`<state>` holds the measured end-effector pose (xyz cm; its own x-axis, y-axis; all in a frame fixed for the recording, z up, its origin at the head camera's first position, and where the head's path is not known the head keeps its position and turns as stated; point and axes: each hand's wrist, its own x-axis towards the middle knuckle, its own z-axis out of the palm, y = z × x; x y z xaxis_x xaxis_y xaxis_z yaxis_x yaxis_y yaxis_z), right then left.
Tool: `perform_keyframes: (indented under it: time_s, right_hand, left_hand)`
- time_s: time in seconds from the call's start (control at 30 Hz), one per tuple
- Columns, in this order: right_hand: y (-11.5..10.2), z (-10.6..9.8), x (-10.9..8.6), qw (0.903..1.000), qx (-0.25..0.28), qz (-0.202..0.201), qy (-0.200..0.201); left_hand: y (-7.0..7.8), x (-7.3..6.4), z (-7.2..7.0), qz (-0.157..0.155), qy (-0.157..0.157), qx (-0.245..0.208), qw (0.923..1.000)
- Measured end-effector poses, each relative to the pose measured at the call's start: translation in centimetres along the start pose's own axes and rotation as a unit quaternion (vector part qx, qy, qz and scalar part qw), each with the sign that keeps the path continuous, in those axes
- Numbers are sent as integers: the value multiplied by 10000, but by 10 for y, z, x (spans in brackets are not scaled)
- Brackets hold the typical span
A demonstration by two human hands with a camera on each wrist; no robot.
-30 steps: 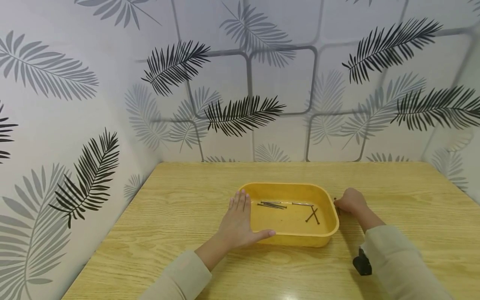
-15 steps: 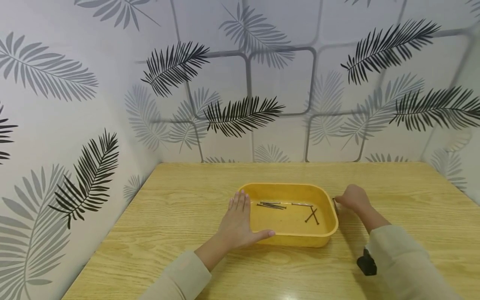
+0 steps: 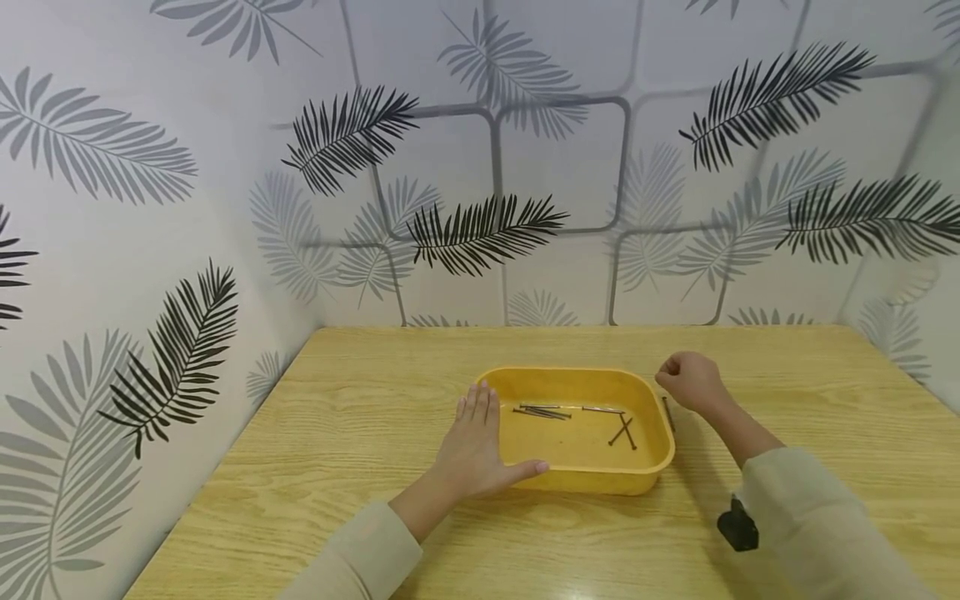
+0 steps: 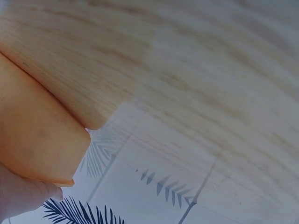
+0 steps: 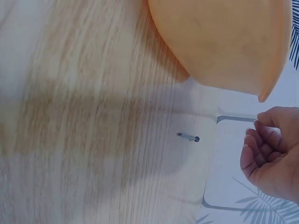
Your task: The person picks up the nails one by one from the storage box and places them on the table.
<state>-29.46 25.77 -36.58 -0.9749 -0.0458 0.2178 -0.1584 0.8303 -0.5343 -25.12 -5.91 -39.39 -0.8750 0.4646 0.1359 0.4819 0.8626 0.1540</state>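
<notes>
My left hand [image 3: 472, 454] lies across the left end of a yellow plastic tray [image 3: 592, 472], fingers straight over the rim and thumb along the front edge. In the left wrist view its thumb [image 4: 35, 193] touches the tray's rim [image 4: 51, 181]. Several dark nails lie on the tray floor, among them a crossed pair [image 3: 622, 433]. One more nail [image 3: 668, 414] lies on the table just right of the tray. Above it and slightly beyond hovers my right hand [image 3: 692, 382], loosely curled. The right wrist view shows nothing between its fingers, apart from the nail [image 5: 188, 136].
The wooden table [image 3: 360, 417] reaches back to a wall [image 3: 450, 292] with a leaf pattern. A small black device [image 3: 738, 527] hangs under the right sleeve [image 3: 802, 508].
My right hand has let go of the nail beside the tray and risen up and away from the table. My left hand stays on the tray.
</notes>
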Motion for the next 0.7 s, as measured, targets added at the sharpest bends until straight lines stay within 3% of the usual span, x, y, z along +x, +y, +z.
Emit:
perform_keyframes:
  time_s: [0.23, 0.7]
  right_hand:
    - [-5, 1, 2, 9989, 241, -357, 189]
    - [-25, 3, 5, 9957, 494, -789, -41]
  left_hand:
    - [-1, 0, 0, 20, 47, -42, 10000]
    - [0, -2, -2, 29, 68, -26, 10000]
